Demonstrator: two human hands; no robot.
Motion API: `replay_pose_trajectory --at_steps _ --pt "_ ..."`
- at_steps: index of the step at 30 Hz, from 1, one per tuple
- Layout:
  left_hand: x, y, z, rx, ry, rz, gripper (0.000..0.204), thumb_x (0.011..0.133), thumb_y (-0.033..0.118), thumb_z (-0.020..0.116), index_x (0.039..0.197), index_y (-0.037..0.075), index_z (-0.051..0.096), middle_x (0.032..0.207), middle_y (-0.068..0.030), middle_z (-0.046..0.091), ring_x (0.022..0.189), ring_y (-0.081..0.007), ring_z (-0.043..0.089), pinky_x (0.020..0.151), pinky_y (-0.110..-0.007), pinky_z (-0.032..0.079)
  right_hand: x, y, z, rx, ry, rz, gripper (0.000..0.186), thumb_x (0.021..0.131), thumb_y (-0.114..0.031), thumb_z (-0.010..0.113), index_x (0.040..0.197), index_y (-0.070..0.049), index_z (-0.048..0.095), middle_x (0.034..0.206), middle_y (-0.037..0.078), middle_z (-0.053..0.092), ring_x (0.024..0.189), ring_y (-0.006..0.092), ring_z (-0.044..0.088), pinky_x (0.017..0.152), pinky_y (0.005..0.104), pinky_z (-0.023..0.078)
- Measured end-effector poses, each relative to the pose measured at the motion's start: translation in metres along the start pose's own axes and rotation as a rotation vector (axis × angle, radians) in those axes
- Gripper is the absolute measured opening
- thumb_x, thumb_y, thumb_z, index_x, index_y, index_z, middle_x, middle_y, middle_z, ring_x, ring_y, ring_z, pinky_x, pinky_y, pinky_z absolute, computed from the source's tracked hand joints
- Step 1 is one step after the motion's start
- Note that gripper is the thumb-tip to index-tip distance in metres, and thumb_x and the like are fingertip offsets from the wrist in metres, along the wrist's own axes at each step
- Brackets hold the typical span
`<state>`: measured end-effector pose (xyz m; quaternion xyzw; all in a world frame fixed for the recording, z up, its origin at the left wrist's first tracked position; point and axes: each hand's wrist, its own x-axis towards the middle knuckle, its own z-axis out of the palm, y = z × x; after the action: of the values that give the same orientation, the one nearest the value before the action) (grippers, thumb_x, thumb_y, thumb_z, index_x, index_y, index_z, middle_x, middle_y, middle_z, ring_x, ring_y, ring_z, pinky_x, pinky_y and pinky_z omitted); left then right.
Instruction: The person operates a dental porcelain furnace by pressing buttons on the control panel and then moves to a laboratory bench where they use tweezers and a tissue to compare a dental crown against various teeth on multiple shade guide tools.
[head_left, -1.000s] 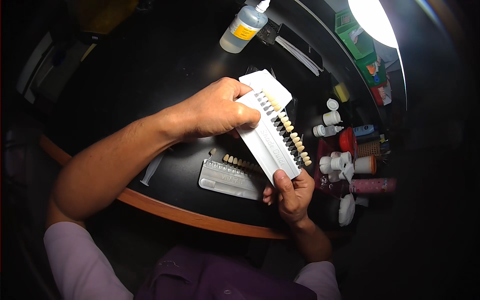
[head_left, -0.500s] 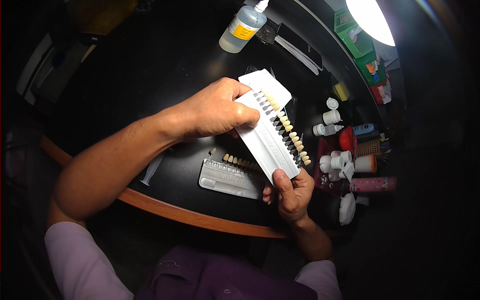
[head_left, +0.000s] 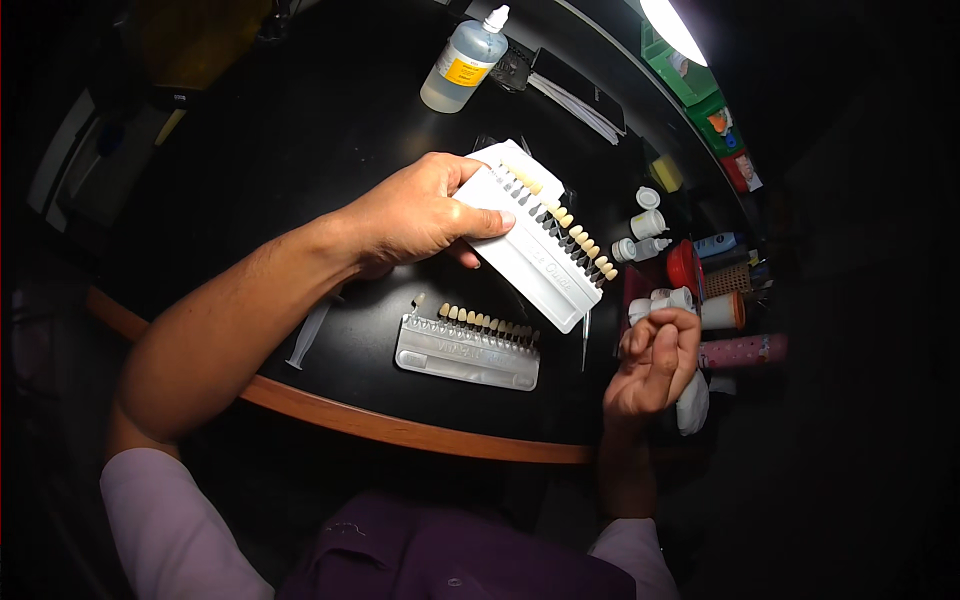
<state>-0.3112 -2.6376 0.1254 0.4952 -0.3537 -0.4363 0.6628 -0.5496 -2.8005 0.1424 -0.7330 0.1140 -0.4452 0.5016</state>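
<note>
One hand held a tooth shade guide over a dark surface.

The left hand (head_left: 415, 215) pinched the white shade guide (head_left: 535, 250) by one end; the right hand (head_left: 655, 360) hung free beside it, fingers loosely curled, holding nothing visible. Gripped so far off-centre, the guide could have tipped onto the second shade guide (head_left: 468, 345) on the black surface (head_left: 300, 130), cluttered with small bottles (head_left: 648, 235) under dim lamplight.

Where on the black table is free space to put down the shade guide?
Bare table lies left of the bottle, behind the left hand. The right side, by the small jars and right hand, is crowded.
</note>
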Motion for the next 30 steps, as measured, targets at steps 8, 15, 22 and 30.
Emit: replay_pose_trajectory --at_steps 8,15,22,30 --pt "0.002 0.004 -0.005 0.057 0.041 -0.011 0.033 0.092 0.021 0.072 0.117 0.000 0.065 0.106 -0.0092 0.073 0.091 -0.0118 0.068 0.071 -0.026 0.053 -0.043 -0.110 0.052 0.574 -0.770 -0.259 0.008 0.086 -0.002 0.077 0.082 0.004 0.072 0.076 0.012 0.067 0.054 0.0172 0.065 0.045 0.0241 0.041" --pt "-0.006 0.010 -0.008 0.068 0.052 0.000 0.032 0.090 0.021 0.073 0.114 0.001 0.066 0.101 -0.0073 0.073 0.089 -0.0111 0.065 0.073 -0.028 0.050 -0.051 -0.110 0.083 0.926 -0.815 -0.276 0.010 0.090 0.001 0.067 0.087 0.008 0.074 0.078 0.021 0.072 0.057 0.0215 0.068 0.048 0.0242 0.049" --pt "-0.015 -0.003 -0.013 0.084 0.083 -0.007 0.029 0.089 0.020 0.073 0.111 0.002 0.068 0.100 -0.0067 0.073 0.088 -0.0111 0.065 0.073 -0.027 0.049 -0.072 -0.100 0.080 0.919 -0.672 -0.236 0.015 0.091 0.000 0.066 0.079 0.009 0.070 0.071 0.020 0.068 0.049 0.0206 0.061 0.043 0.0252 0.042" --pt "-0.003 -0.006 -0.017 0.184 0.086 0.079 0.028 0.091 0.025 0.070 0.111 0.005 0.070 0.102 -0.0052 0.073 0.090 -0.0106 0.065 0.079 -0.028 0.048 -0.030 -0.098 0.078 0.630 -0.641 -0.169 0.015 0.091 -0.012 0.076 0.095 -0.002 0.065 0.083 0.006 0.060 0.065 0.0158 0.064 0.055 0.0245 0.047"
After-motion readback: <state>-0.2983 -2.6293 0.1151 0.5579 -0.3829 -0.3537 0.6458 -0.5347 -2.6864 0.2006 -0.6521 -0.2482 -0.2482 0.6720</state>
